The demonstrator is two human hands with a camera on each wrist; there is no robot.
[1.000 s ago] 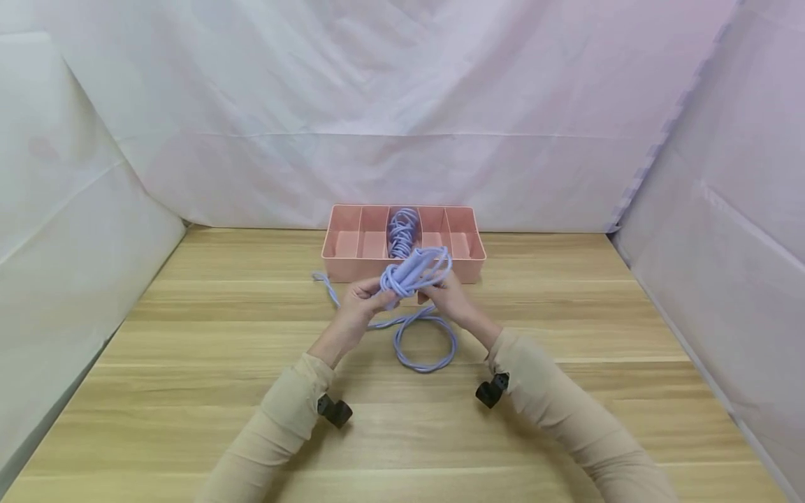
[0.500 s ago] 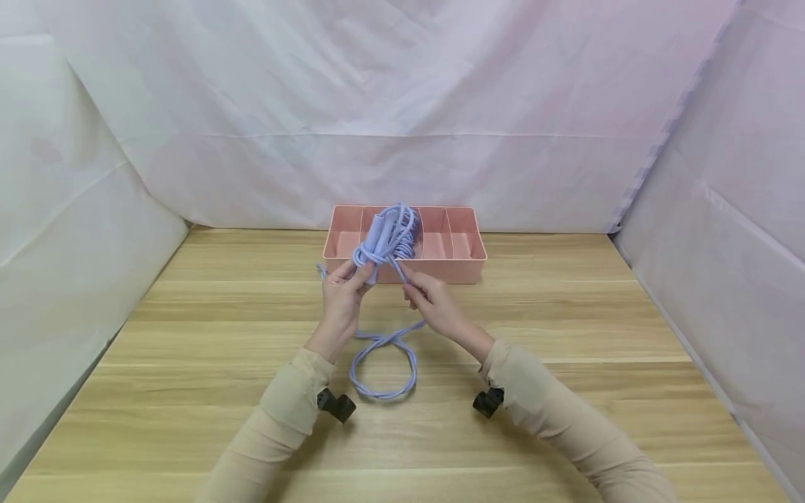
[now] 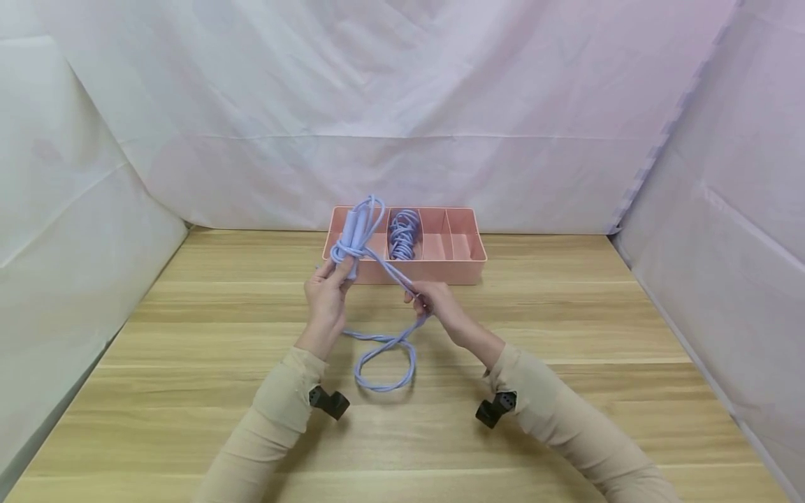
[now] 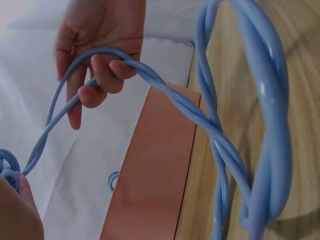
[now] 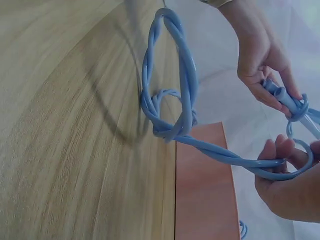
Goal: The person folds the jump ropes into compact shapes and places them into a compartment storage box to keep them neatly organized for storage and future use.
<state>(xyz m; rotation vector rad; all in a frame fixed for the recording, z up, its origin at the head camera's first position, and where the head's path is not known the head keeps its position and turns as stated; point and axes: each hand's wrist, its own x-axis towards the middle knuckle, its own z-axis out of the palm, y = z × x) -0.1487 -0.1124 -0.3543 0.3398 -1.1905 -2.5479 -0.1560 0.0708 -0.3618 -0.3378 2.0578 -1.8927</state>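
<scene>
My left hand (image 3: 325, 297) grips a blue skipping rope (image 3: 353, 234) by its two handles, in front of the pink box's left part. A few turns of cord wrap round the handles, and a loop stands above them. From there the doubled cord runs to my right hand (image 3: 434, 304), whose curled fingers hold it, as the left wrist view shows with the right hand (image 4: 102, 55) palm outward. Beyond that hand, the twisted cord (image 5: 187, 85) hangs in a loop over the table. In the right wrist view, the handle ends (image 5: 282, 95) poke out of the left hand's grip.
At the back of the wooden table (image 3: 553, 419) stands a pink divided box (image 3: 434, 272). Its middle compartment holds another coiled blue rope (image 3: 404, 234). White cloth (image 3: 402, 105) hangs behind and at both sides.
The left hand has carried the handles leftward and tilted them more upright. The right hand has drawn the doubled cord away from the bundle, and the hanging loop has shifted left.
</scene>
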